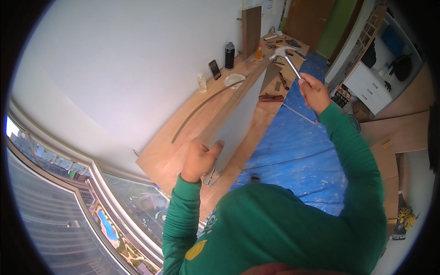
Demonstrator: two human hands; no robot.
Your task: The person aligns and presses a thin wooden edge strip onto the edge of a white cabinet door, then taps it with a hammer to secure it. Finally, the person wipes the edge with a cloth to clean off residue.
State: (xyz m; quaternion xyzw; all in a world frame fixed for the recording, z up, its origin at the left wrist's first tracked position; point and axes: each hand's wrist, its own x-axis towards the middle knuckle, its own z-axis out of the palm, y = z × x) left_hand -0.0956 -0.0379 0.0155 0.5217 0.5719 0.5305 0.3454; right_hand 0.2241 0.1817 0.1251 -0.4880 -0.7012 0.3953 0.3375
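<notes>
A long board [238, 120] with a wooden top edge and a pale grey face stands on edge on the plywood worktop [161, 143]. My left hand [200, 160] is closed over its near end, with the thumb against the grey face. Below that hand, a small metal piece [210, 176] shows at the board's end. My right hand [315, 93] is wrapped around the handle of a claw hammer [292, 65]. The hammer is raised, its metal head near the board's far end in the picture. Whether the head touches anything, I cannot tell.
A thin curved strip [195, 111] lies left of the board. Behind are a phone [214, 69], a black bottle [229, 56], a clear bottle [202, 83] and several tools. A reddish hand plane [271, 98] lies right. Blue sheeting [293, 153] covers the floor; a window [59, 197] is lower left.
</notes>
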